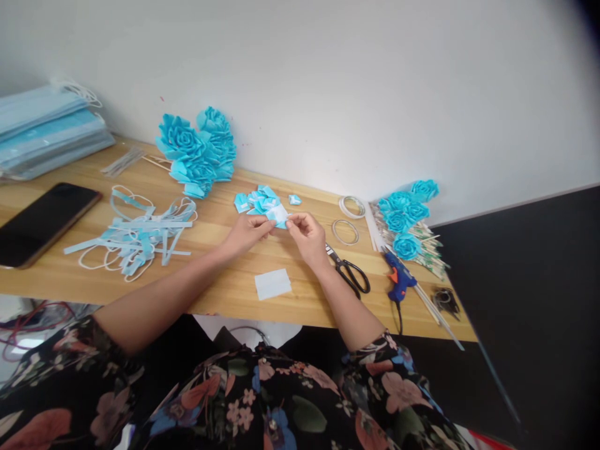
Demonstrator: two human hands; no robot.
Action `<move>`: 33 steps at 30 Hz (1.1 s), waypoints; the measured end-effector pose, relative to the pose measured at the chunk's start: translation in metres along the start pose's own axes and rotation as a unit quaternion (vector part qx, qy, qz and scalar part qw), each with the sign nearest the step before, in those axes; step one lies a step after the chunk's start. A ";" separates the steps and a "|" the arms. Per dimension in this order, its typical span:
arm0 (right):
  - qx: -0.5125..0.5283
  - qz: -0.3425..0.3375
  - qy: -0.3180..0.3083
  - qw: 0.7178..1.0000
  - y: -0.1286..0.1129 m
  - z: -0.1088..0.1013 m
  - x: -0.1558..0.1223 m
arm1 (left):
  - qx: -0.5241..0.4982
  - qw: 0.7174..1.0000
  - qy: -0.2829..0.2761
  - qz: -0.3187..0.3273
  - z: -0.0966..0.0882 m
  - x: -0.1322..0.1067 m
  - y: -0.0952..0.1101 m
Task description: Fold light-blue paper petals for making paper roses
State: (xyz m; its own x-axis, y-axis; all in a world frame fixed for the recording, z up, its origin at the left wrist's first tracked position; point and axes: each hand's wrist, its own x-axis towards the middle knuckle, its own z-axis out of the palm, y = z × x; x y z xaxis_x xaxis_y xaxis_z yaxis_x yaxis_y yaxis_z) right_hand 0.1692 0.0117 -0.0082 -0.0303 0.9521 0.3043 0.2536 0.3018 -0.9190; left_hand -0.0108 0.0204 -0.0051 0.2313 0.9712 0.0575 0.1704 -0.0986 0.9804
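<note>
Between my two hands is a small blue-and-white piece of mask fabric. My left hand pinches its left side with thumb and fingertips. On the right side, my right hand grips it the same way. Just behind the hands lies a small pile of folded blue petals, with one more petal apart to the right. Nearer to me, a flat pale rectangular sheet rests on the table. Black-handled scissors lie beside my right wrist, partly hidden by it.
Blue fabric roses stand back left; smaller ones lie right. Cut strips and ear loops, a phone and stacked masks fill the left. A blue glue gun and tape rolls are right on the wooden table.
</note>
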 end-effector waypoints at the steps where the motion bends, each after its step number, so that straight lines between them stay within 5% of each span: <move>1: 0.005 0.001 -0.002 1.000 0.000 0.000 0.000 | -0.001 1.000 -0.001 0.001 0.000 0.000 0.001; 12: 0.027 0.000 -0.018 0.999 -0.002 0.001 -0.001 | -0.068 0.998 -0.007 -0.010 0.003 0.000 0.002; 22: 0.085 0.058 -0.105 0.989 -0.002 0.003 0.000 | -0.197 0.980 0.003 -0.041 0.004 0.000 0.003; 33: 0.076 0.055 -0.103 0.990 0.000 0.002 0.000 | -0.158 0.986 -0.013 -0.044 0.003 0.002 -0.003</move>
State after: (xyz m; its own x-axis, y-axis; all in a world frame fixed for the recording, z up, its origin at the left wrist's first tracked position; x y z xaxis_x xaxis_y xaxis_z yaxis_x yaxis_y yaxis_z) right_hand 0.1674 0.0117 -0.0087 -0.2111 0.9648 0.1568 0.1190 0.1846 -0.9756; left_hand -0.0080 0.0215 -0.0088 0.2549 0.9664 -0.0317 -0.1150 0.0629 0.9914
